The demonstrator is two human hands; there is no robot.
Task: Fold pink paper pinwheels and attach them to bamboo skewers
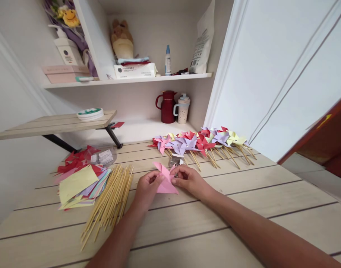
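A pink paper pinwheel, with no stick on it that I can see, is held between both hands just above the table. My left hand pinches its left side between thumb and fingers. On the other side, my right hand grips the right part near the centre, thumb and fingertips together. Right behind the pinwheel lies a small clear container, partly covered by the paper and my right hand. Left of my left forearm is a loose bundle of thin wooden sticks.
Finished pinwheels on sticks lie in a row at the back right. Coloured paper sheets, red paper pieces and a clear plastic box sit left. A raised wooden stand overhangs the back left; a red jug and cup stand behind.
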